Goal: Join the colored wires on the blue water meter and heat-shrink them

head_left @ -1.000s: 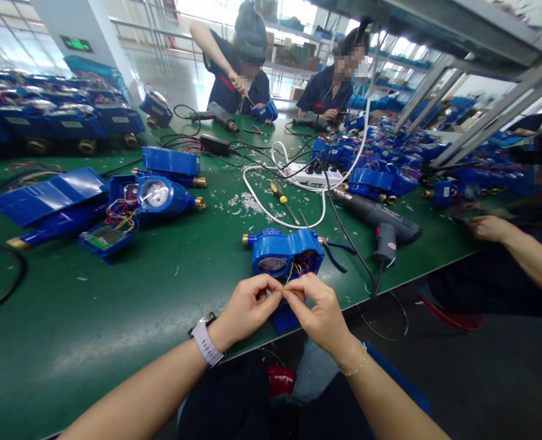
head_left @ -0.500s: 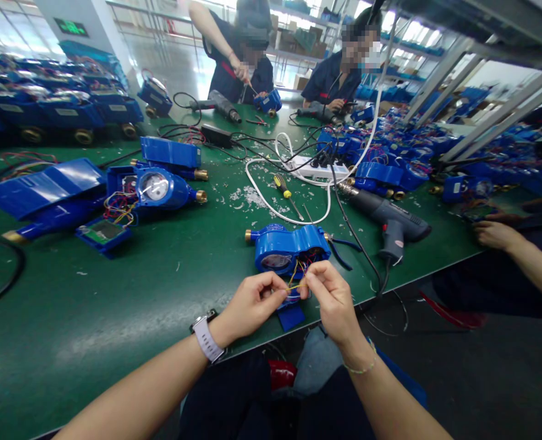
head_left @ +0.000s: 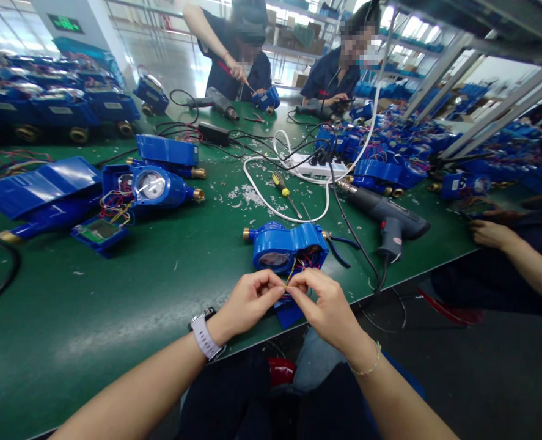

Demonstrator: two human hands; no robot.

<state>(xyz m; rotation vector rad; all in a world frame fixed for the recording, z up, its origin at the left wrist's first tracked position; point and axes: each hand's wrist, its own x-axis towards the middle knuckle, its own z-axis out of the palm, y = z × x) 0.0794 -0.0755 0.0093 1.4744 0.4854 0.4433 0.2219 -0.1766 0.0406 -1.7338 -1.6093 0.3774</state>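
Observation:
A blue water meter (head_left: pixel 289 245) with brass ends lies near the table's front edge, its wiring compartment open and thin wires coming out toward me. My left hand (head_left: pixel 256 300) pinches a thin yellow wire (head_left: pixel 291 272) between thumb and forefinger. My right hand (head_left: pixel 322 300) pinches the same wire, its fingertips touching those of the left. The wire's ends are hidden by the fingers. Below the hands a blue cover (head_left: pixel 289 313) hangs partly over the edge, mostly hidden. Pliers (head_left: pixel 341 249) with dark blue handles lie right beside the meter.
A screwdriver (head_left: pixel 285 190), a white power strip (head_left: pixel 319 165) and a heat gun (head_left: pixel 390 214) lie beyond the meter. More water meters (head_left: pixel 158 186) stand at left. Cables cross the green table (head_left: pixel 128 318). Co-workers sit opposite; another person's hand (head_left: pixel 493 235) is at right.
My right hand has moved left, so its fingertips now meet the left hand's on the yellow wire. My left hand has hardly moved. The whole view has shifted slightly.

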